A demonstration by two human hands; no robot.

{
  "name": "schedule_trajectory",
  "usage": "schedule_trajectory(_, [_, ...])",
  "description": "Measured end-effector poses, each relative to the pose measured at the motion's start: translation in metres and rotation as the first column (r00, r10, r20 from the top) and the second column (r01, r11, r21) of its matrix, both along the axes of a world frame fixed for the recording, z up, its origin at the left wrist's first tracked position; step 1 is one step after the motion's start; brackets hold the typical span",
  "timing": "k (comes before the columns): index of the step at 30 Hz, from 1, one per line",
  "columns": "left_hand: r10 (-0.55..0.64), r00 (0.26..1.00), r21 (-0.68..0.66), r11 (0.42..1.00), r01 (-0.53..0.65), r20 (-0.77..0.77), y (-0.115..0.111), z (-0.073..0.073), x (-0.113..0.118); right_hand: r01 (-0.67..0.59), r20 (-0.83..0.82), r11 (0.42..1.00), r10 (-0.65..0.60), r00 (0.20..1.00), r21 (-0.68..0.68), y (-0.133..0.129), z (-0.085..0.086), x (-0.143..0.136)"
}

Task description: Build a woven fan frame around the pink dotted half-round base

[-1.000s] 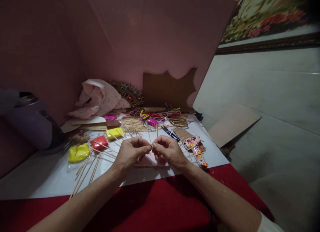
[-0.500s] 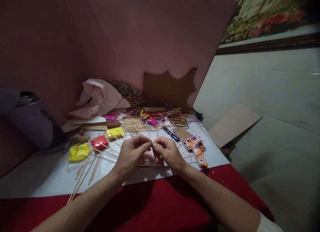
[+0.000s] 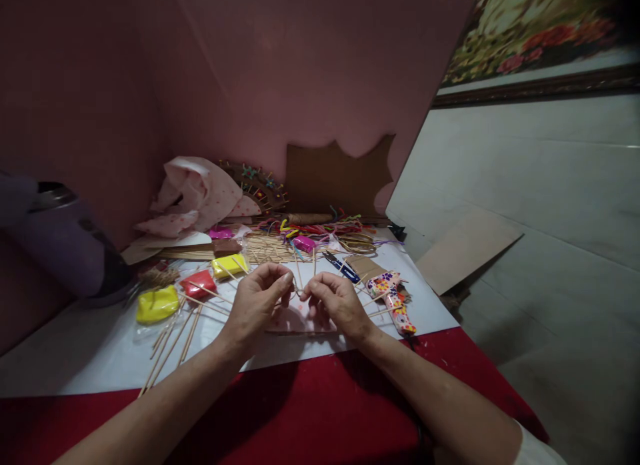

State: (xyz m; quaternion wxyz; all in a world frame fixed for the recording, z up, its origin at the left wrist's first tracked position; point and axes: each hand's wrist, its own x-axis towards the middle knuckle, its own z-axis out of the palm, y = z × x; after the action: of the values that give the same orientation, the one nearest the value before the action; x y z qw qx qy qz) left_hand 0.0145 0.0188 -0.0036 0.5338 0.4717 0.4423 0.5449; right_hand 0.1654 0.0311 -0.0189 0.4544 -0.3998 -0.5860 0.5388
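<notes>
My left hand (image 3: pixel 257 305) is closed in a pinch above a pink dotted piece (image 3: pixel 301 318) with thin wooden sticks (image 3: pixel 315 261) fanning out around it. Facing it, my right hand (image 3: pixel 341 306) pinches too, thumb against forefinger. Between the fingertips runs a thin strand (image 3: pixel 298 291), like twine, too small to make out well; both hands seem to hold it. The pink piece lies on the white sheet (image 3: pixel 115 351), partly hidden by my hands.
Yellow (image 3: pixel 157 306) and red clay packs (image 3: pixel 198 285) lie left, near loose sticks (image 3: pixel 170 345). Blue snips (image 3: pixel 342 267) and a flower-patterned glue gun (image 3: pixel 393 301) lie right. Behind are colourful pipe cleaners (image 3: pixel 345 225), cloth (image 3: pixel 200 188) and cut cardboard (image 3: pixel 335 178). A purple flask (image 3: pixel 70 245) stands far left.
My hands have drawn slightly apart, the left one moving left, so a thin strand now shows between the fingertips. More of the pink dotted piece is visible.
</notes>
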Motion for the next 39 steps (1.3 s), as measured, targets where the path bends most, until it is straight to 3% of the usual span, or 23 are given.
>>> schedule_trajectory(9, [0.000,1.000,-0.004,1.000,0.000,-0.015,-0.004,0.000,0.003,-0.032,-0.024,0.994,0.034,0.999,0.104,-0.002,-0.006,-0.005])
schedule_trajectory(14, [-0.047,0.995,0.026,0.998,0.049,-0.084,-0.003,0.000,0.002,0.021,-0.081,0.998,-0.017,0.997,0.053,0.003,-0.008,-0.003])
schedule_trajectory(22, [-0.059,0.997,-0.027,0.998,0.058,-0.058,-0.003,0.000,0.003,0.046,-0.126,0.999,-0.046,0.991,-0.003,0.008,-0.005,0.001])
schedule_trajectory(30, [-0.151,0.988,-0.075,0.986,0.149,-0.018,-0.002,-0.005,0.002,-0.179,-0.303,0.978,0.138,0.943,-0.111,0.006,-0.001,0.004])
schedule_trajectory(34, [-0.062,0.985,0.024,0.997,0.067,-0.160,-0.002,-0.003,0.001,-0.156,-0.383,0.982,0.103,0.918,-0.110,0.009,0.000,0.005])
schedule_trajectory(36, [0.048,0.966,0.117,0.993,-0.019,-0.254,-0.002,-0.001,0.000,-0.093,-0.409,0.991,0.046,0.911,-0.097,0.010,0.003,0.005])
schedule_trajectory(39, [0.253,0.904,0.298,0.943,-0.150,-0.345,-0.002,0.001,-0.002,0.043,-0.466,0.997,-0.067,0.882,-0.063,0.015,0.009,0.009])
